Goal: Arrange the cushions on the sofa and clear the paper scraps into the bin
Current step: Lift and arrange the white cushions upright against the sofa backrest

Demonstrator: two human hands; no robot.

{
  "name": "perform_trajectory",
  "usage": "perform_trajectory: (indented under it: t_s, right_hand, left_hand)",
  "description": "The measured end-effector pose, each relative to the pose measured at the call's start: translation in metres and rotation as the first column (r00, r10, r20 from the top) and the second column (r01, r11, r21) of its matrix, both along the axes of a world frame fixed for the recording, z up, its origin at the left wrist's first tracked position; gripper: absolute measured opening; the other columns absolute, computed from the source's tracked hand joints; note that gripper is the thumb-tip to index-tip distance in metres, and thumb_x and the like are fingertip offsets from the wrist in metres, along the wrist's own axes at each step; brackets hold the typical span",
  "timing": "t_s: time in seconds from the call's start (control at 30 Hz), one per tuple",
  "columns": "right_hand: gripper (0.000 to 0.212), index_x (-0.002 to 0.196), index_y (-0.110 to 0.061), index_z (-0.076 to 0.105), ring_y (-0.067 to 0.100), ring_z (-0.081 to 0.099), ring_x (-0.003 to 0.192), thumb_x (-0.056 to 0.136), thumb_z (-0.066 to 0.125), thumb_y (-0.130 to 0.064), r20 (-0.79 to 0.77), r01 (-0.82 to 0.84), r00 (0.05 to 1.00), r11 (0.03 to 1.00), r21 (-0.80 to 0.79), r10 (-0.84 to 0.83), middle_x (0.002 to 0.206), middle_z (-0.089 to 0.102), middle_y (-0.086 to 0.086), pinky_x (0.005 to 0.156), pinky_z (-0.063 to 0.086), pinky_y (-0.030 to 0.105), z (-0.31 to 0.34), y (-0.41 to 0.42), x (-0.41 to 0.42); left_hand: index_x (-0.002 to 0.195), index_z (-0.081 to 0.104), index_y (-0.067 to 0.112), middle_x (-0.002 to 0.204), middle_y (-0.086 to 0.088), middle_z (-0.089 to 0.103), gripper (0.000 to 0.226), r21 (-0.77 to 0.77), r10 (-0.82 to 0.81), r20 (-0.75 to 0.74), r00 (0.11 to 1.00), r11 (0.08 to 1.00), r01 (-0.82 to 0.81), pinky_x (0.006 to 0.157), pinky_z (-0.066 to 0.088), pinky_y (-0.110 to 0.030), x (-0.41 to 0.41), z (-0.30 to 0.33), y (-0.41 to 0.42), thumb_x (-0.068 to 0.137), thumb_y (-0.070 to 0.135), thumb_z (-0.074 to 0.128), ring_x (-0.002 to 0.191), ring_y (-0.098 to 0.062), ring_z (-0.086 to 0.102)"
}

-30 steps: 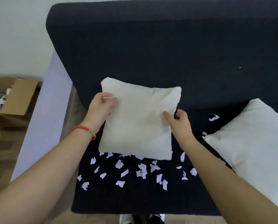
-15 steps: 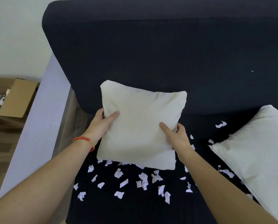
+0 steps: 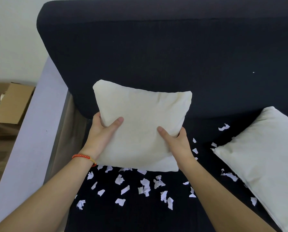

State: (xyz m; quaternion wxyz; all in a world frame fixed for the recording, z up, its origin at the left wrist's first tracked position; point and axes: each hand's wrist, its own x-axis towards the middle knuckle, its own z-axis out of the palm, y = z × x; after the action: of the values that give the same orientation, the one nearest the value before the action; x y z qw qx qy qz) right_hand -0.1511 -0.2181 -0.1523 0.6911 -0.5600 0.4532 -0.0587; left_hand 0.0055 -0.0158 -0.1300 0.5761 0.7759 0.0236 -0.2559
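While I am gripping the cushion (image 3: 140, 126) by both side edges, left hand (image 3: 101, 135) and right hand (image 3: 176, 141) curled round it, it is leaning against the sofa (image 3: 165, 52) backrest. If I am letting go early, it is likely toppling forward onto the paper scraps (image 3: 145, 186) just below it.

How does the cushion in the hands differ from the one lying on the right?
The held cushion is gripped by the left hand and right hand and stands before the sofa backrest; the right cushion lies untouched on the seat, partly out of frame. Both are cream and plain.
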Motion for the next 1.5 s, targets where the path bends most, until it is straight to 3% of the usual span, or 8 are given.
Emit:
perform_trajectory:
  t_s: [0.1,0.2,0.33,0.6,1.03,1.27,1.5]
  right_hand:
    - [0.081,0.137,-0.032,0.049,0.008,0.067,0.114,0.072,0.091,-0.054,0.043,-0.005,0.999,0.996,-0.084,0.008,0.127,0.066,-0.014,0.098,0.057,0.037,0.009,-0.001,0.004]
    - [0.085,0.139,-0.034,0.048,0.004,0.064,0.117,0.069,0.092,-0.057,0.103,-0.004,0.994,0.983,-0.186,0.024,0.129,0.064,-0.017,0.098,0.056,0.033,0.02,-0.005,0.011]
    - [0.09,0.142,-0.038,0.046,0.002,0.063,0.12,0.068,0.093,-0.057,0.15,-0.005,0.988,0.97,-0.245,0.043,0.132,0.063,-0.02,0.099,0.055,0.032,0.025,-0.013,0.021]
    - [0.097,0.146,-0.038,0.043,0.004,0.062,0.123,0.066,0.093,-0.06,0.118,-0.08,0.987,0.973,-0.217,0.107,0.133,0.063,-0.02,0.105,0.055,0.04,0.001,-0.02,0.02]
    - [0.098,0.147,-0.044,0.038,0.006,0.059,0.127,0.067,0.093,-0.058,0.097,-0.108,0.987,0.974,-0.201,0.129,0.137,0.059,-0.021,0.108,0.053,0.042,-0.015,-0.029,0.026]
    - [0.101,0.15,-0.039,0.036,0.006,0.057,0.129,0.069,0.093,-0.055,0.087,-0.106,0.988,0.973,-0.205,0.127,0.14,0.056,-0.019,0.107,0.052,0.037,-0.018,-0.031,0.031]
    - [0.096,0.147,-0.04,0.037,0.005,0.056,0.127,0.071,0.093,-0.052,0.082,-0.11,0.988,0.972,-0.207,0.129,0.14,0.055,-0.018,0.098,0.051,0.026,-0.014,-0.03,0.03]
  left_hand:
    - [0.144,0.043,0.028,0.132,0.012,0.068,0.077,-0.053,0.028,0.057,0.998,0.998,-0.025,0.106,0.056,-0.039,-0.003,0.009,0.003,0.083,0.045,0.087,0.119,-0.007,0.069]
    - [0.149,0.041,0.029,0.138,0.012,0.066,0.096,-0.094,0.049,0.114,0.992,0.995,-0.039,0.108,0.054,-0.041,0.001,0.016,0.007,0.072,0.058,0.089,0.125,-0.008,0.066]
    - [0.151,0.039,0.031,0.14,0.014,0.064,0.099,-0.127,0.06,0.152,0.986,0.991,-0.041,0.11,0.053,-0.04,0.006,0.02,0.003,0.069,0.06,0.088,0.127,-0.004,0.063]
    - [0.154,0.034,0.03,0.143,0.014,0.06,0.095,-0.092,0.013,0.114,0.993,0.996,-0.003,0.113,0.051,-0.041,0.008,-0.004,0.007,0.079,0.052,0.087,0.13,-0.005,0.061]
    - [0.158,0.026,0.03,0.144,0.017,0.055,0.09,-0.027,-0.033,0.105,0.994,0.999,0.036,0.111,0.048,-0.034,0.015,-0.011,-0.004,0.087,0.045,0.08,0.131,-0.004,0.056]
    - [0.157,0.029,0.028,0.136,0.019,0.059,0.083,0.027,-0.022,0.089,0.996,0.999,0.02,0.107,0.048,-0.031,0.015,-0.01,-0.009,0.092,0.041,0.078,0.123,-0.001,0.059]
    - [0.16,0.027,0.029,0.142,0.014,0.056,0.09,0.029,0.045,0.097,0.994,0.998,-0.048,0.11,0.047,-0.034,0.007,-0.009,-0.007,0.089,0.047,0.078,0.129,-0.01,0.057]
